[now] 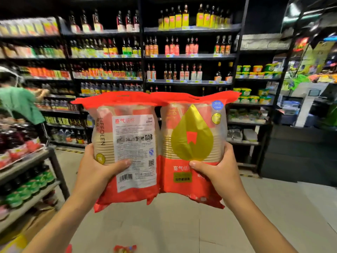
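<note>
I hold up two red-and-clear plastic packs of stacked paper cups side by side at chest height. My left hand grips the left pack near its lower half, thumb across the white back label. My right hand grips the right pack, thumb on its front below the gold drop-shaped emblem. The two packs touch along their inner edges.
Dark shelves of sauce and oil bottles fill the wall ahead. A lower rack with jars and bottles stands at my left. A person in a green top is at the far left. Pale tiled floor lies below; a counter sits at the right.
</note>
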Demonstrator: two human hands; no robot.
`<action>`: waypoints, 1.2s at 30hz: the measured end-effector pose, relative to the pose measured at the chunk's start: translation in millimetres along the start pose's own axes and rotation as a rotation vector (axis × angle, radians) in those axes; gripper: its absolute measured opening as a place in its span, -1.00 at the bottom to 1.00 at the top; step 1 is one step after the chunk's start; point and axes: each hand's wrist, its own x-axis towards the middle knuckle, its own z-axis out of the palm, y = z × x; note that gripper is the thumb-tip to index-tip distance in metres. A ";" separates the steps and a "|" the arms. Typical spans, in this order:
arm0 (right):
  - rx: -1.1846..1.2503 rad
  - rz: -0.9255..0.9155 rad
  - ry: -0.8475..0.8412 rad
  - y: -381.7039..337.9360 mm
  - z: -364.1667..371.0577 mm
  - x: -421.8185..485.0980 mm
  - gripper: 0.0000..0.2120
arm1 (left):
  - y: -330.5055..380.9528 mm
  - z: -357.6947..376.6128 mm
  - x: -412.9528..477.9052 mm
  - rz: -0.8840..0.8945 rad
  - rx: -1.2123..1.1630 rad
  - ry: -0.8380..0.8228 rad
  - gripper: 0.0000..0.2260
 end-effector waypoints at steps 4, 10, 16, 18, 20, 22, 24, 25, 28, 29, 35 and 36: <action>0.078 -0.026 -0.139 -3.0 24.6 8.6 -0.29 | 17.1 -28.3 -20.5 0.011 0.032 0.142 -0.28; 0.236 0.006 -0.444 -6.2 93.1 -13.5 -0.27 | 31.5 -94.3 -92.8 -0.008 0.121 0.414 -0.20; 0.393 0.045 -0.807 -21.9 182.0 -94.7 -0.32 | 54.9 -168.4 -211.6 -0.066 0.283 0.794 -0.33; 0.413 0.049 -0.937 -34.4 205.7 -135.7 -0.26 | 66.6 -189.9 -262.0 -0.090 0.322 0.924 -0.35; 0.420 0.039 -1.070 -49.0 223.4 -180.1 -0.22 | 81.8 -205.8 -317.6 -0.126 0.348 1.039 -0.32; 0.427 0.030 -1.196 -67.8 233.0 -224.9 -0.24 | 97.8 -216.6 -371.2 -0.152 0.384 1.140 -0.28; 0.448 -0.005 -1.288 -90.5 236.2 -270.7 -0.23 | 115.4 -222.4 -423.7 -0.165 0.424 1.262 -0.30; 0.461 -0.028 -1.324 -101.1 236.7 -292.8 -0.21 | 123.6 -224.8 -448.2 -0.163 0.437 1.325 -0.31; 0.462 -0.083 -1.437 -133.0 231.3 -361.7 -0.17 | 145.6 -233.2 -522.5 -0.161 0.472 1.465 -0.32; 0.475 -0.081 -1.475 -141.0 229.5 -384.5 -0.15 | 151.7 -236.2 -546.9 -0.153 0.477 1.504 -0.33; 0.519 -0.093 -1.654 -184.8 202.7 -524.1 -0.24 | 184.4 -251.4 -695.5 -0.108 0.476 1.649 -0.37; 0.526 -0.105 -1.666 -190.7 196.5 -546.3 -0.24 | 189.3 -253.3 -718.5 -0.104 0.478 1.674 -0.37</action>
